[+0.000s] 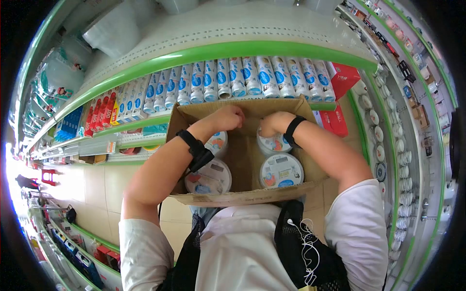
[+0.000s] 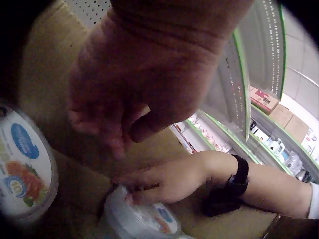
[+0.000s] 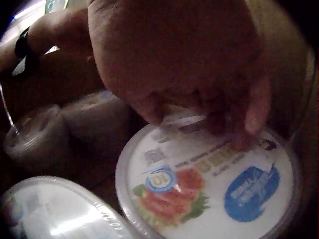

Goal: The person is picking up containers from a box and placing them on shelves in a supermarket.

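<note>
Currently, the step in hand appears to be placing or gripping the tub [image 1: 276,144] at 1 o'clock in the box [image 1: 250,198]; 3 other tubs [image 1: 281,170] sit at 5, 7 and 11 o'clock. The right hand [image 1: 275,124] touches it with bent fingertips; whether they pinch cannot be told. The left hand [image 1: 224,119], loosely curled, holds nothing. The next move likely requires a firm hold.

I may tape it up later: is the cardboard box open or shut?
Open: the cardboard box has no flap across its top, and round tubs show inside.
</note>
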The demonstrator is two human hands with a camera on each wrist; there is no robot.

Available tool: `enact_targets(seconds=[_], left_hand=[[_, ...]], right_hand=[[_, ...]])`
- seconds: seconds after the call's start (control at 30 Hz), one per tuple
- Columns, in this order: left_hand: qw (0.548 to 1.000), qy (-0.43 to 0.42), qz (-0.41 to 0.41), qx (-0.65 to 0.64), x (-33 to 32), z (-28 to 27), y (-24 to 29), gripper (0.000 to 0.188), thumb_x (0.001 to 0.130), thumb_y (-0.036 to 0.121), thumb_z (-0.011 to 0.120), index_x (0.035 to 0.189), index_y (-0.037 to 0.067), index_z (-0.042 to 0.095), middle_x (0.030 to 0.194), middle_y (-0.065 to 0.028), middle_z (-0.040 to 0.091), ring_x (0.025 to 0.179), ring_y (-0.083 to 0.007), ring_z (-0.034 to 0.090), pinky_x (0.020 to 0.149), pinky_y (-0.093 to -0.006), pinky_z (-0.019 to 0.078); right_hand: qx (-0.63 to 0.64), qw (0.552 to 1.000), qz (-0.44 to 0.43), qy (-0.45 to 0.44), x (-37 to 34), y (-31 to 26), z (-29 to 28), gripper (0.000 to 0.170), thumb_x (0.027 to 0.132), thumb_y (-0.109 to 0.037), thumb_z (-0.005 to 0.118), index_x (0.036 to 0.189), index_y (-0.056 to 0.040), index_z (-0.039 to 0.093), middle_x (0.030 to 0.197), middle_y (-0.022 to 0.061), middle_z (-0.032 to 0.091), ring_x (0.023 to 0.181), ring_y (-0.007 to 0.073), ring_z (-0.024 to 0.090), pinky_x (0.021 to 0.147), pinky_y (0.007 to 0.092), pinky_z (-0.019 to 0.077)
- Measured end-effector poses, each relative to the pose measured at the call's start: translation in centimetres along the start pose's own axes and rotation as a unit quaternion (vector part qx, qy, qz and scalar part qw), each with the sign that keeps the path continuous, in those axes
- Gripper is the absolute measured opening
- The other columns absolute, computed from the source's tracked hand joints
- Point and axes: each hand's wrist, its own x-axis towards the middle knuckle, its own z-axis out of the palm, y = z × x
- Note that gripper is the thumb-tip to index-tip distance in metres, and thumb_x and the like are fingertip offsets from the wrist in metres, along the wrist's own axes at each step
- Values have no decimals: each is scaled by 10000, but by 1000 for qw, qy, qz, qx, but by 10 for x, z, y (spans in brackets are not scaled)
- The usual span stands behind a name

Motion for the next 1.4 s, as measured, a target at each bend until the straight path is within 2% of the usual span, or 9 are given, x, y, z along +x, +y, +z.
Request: enact_targets(seconds=[0.2,0.43,0.53,0.87,0.97,1.03,1.1,1.23,1.4], left_hand=[[998,25,46,17,-6,-8,10,287,814,211,620,995,36,758,896,-122,756,798,-241,706,713,-376,551],[996,33,84,4,-2,7,-6,292,818,224,637,1008,35,753,899,-127,754,862,-237,707,784,-361,548],[995,9,93,-31,-8,0,4,281,866,220,652,1062,34,732,942,-99,750,877,-196,700,785,-338,547],[918,-18,218,-330,-82,-72,87,180,985,146,620,1133,64,681,963,6,672,801,-66,538,714,-227,432],[913,0,230,-338,-110,-95,90,162,1000,131,588,1116,66,680,966,6,673,785,-75,521,719,-218,413],[921,8,224,-319,-123,-103,88,161,1001,134,586,1114,68,679,966,6,673,781,-73,513,719,-219,411],[930,19,219,-295,-135,-107,88,160,1001,136,584,1112,69,678,965,6,672,777,-71,505,719,-219,409],[946,26,173,-274,-149,-101,74,169,983,118,587,1113,52,674,958,-1,664,771,-66,501,699,-224,419],[955,19,144,-259,-164,-82,56,156,1004,102,576,1120,62,674,945,13,646,783,-63,515,713,-229,431]], right_hand=[[10,998,-34,43,-25,2,-5,623,891,-506,603,1276,-22,674,1239,241,690,1142,393,664,991,487,515],[18,995,-44,-87,-18,-21,-10,595,895,-500,635,1267,-38,679,1167,224,722,1064,391,694,937,485,535],[6,991,-136,17,-29,-18,-15,675,907,-515,626,1392,-47,588,1277,226,679,1132,376,666,993,453,509],[379,842,-330,197,-215,-4,-159,267,1000,-231,677,1189,-44,653,1005,7,678,939,99,647,835,294,547],[437,756,-217,436,-241,38,-202,246,962,-164,700,1160,-47,612,977,0,663,870,96,634,792,286,545],[205,710,-74,670,-224,98,-230,308,895,-146,736,1151,-47,598,1018,65,675,926,191,662,838,362,557],[-11,676,59,735,-217,153,-248,537,820,-184,777,1295,-73,553,1224,139,636,1152,308,623,958,459,532],[-93,718,237,647,-191,221,-258,932,734,-260,841,1528,-139,370,1500,126,458,1394,351,456,1106,535,435],[-103,752,284,587,-183,223,-253,888,702,-288,869,1466,-126,447,1420,123,529,1359,333,498,1086,562,428]])
